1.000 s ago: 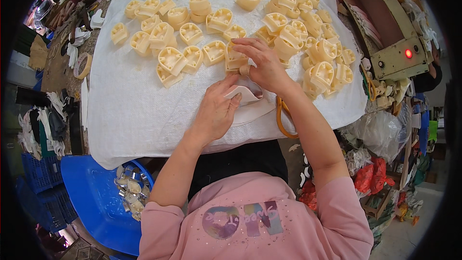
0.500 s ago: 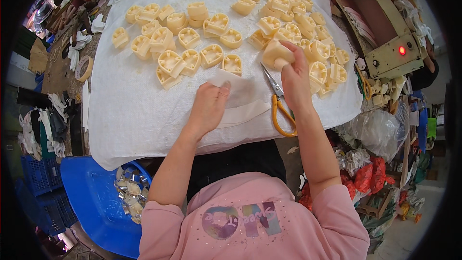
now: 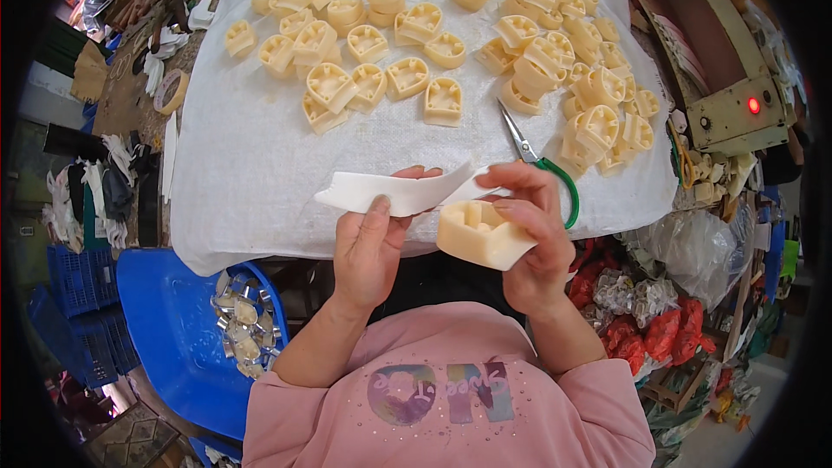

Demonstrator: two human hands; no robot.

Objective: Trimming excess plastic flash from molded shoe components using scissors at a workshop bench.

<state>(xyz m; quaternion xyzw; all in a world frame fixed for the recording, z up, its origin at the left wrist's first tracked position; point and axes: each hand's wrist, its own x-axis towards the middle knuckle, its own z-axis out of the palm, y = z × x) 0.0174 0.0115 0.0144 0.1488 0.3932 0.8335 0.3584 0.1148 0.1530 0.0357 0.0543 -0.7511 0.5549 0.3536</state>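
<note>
White-sheeted table (image 3: 251, 165), blue tub (image 3: 165, 338), held cream block (image 3: 468, 238)

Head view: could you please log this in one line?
left hand: white strip; right hand: cream hollow molding; green-handled scissors: on sheet

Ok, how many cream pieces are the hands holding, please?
1 cream piece, in the right hand; the left hand holds a white strip. Another hidden one seems unlikely.
</note>
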